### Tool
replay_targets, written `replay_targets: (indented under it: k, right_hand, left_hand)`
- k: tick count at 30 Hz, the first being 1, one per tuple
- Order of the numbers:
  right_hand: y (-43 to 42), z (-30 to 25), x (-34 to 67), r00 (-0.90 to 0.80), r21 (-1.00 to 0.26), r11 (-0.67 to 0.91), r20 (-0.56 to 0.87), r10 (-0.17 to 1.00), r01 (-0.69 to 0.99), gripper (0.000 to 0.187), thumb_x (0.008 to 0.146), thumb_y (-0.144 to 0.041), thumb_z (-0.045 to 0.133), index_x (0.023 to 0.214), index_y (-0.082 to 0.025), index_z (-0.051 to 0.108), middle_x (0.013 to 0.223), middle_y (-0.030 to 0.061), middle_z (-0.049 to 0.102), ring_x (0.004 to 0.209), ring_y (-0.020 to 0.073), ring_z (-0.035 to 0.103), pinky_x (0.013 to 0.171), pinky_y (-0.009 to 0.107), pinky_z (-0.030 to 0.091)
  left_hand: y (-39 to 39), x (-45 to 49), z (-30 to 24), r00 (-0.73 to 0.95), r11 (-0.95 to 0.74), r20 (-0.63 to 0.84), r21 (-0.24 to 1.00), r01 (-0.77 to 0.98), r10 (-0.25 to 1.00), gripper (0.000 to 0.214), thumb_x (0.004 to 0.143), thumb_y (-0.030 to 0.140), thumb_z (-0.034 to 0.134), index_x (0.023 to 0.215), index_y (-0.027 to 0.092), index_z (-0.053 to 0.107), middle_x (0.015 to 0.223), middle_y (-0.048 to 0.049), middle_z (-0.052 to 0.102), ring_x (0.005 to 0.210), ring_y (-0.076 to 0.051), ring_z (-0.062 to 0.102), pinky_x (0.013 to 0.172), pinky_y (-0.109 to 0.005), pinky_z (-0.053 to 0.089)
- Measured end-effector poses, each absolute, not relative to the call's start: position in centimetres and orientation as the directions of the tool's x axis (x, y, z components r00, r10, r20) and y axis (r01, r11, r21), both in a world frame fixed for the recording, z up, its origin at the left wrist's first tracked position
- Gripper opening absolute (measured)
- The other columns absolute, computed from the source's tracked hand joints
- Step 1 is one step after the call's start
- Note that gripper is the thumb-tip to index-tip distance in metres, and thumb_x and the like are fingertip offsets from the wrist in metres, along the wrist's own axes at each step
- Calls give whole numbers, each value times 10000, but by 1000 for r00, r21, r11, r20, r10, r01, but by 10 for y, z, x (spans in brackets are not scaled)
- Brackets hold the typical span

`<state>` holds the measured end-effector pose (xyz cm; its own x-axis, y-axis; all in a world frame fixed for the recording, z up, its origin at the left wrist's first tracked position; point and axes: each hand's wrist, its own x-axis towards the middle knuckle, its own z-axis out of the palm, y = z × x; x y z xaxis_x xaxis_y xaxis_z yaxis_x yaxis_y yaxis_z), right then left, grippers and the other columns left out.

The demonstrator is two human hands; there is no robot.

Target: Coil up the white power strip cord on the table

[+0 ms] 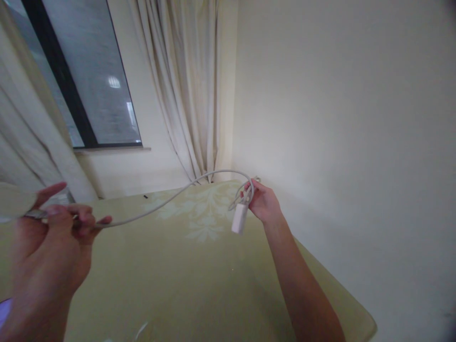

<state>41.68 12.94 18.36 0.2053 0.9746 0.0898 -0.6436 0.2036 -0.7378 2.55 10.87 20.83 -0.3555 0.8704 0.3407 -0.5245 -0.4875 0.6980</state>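
A pale grey cable [167, 205] arcs through the air between my two hands. My left hand [59, 242], at the left, is closed around one end of it. Just beyond those fingers, a white rounded object [14, 200] is cut off by the frame edge; whether it joins the cable cannot be made out. My right hand [265, 202] grips the cable's looped part in its fingertips. Beneath these fingers hangs a white rectangular block [240, 218], looking like a power adapter. Both hands are raised above the table.
A greenish table [171, 270] with a pale leaf pattern spreads below. Its rounded corner is at lower right, beside a plain wall [338, 118]. Behind are a curtain [185, 85] and a dark-framed window [92, 71]. A small dark bit [145, 196] lies near the table's far edge.
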Motion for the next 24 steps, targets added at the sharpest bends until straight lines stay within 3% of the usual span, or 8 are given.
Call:
replay_targets:
  k: [3, 7, 13, 16, 19, 21, 24]
  right_hand:
    - [125, 185, 400, 209, -747, 286, 199, 957, -600, 262, 772, -226, 812, 840, -248, 559, 794, -45, 707, 804, 161, 684, 850, 385, 597]
    - [115, 191, 372, 202, -785, 358, 296, 934, -505, 402, 687, -303, 913, 895, -244, 573, 861, -32, 714, 929, 178, 705, 886, 376, 579]
    - [92, 203, 341, 145, -852, 423, 398, 906, -309, 281, 805, -374, 826, 918, -223, 617, 863, 8, 723, 829, 163, 686, 765, 304, 573]
    - [79, 206, 330, 15, -874, 433, 441, 897, -221, 196, 856, -349, 781, 907, -212, 652, 856, 15, 708, 818, 164, 677, 776, 305, 572]
    - [72, 205, 322, -59, -880, 445, 459, 887, -165, 186, 863, -358, 774, 901, -214, 664, 856, 14, 680, 804, 177, 676, 777, 324, 578]
    - [71, 202, 319, -29, -864, 494, 499, 866, -95, 188, 876, -383, 762, 896, -216, 680, 901, 26, 682, 852, 188, 676, 810, 327, 575]
    - [73, 201, 319, 125, -822, 569, 568, 814, 31, 188, 903, -411, 738, 905, -226, 709, 954, 34, 684, 912, 183, 655, 834, 299, 561]
  left_hand:
    - [97, 53, 208, -297, -585, 512, 765, -269, 806, 291, 1025, 167, 496, 1246, 245, 668, 597, 57, 529, 490, -94, 441, 426, -114, 451]
    - [84, 86, 195, -98, -384, 371, 885, -265, 923, 363, 882, 366, 751, 1181, 160, 723, 549, 66, 441, 451, -73, 333, 377, -123, 288]
    - [66, 135, 176, 84, -161, 189, 950, -266, 978, 408, 773, 445, 839, 1064, 168, 766, 622, 19, 514, 487, -89, 357, 420, -197, 252]
    - [58, 154, 172, 75, -217, 231, 964, -155, 970, 458, 690, 449, 889, 1060, 208, 765, 670, 21, 516, 519, -104, 374, 452, -231, 258]
    - [55, 162, 168, 50, -298, 297, 955, 2, 953, 305, 674, 418, 892, 849, 223, 736, 563, 68, 369, 496, -110, 308, 463, -255, 205]
    - [58, 161, 167, 35, -334, 333, 942, 34, 942, 241, 726, 417, 847, 774, 223, 711, 553, 62, 366, 501, -118, 311, 473, -260, 211]
    - [68, 155, 162, -23, -357, 357, 934, 3, 934, 208, 768, 413, 806, 819, 222, 741, 631, 19, 502, 540, -133, 386, 483, -256, 258]
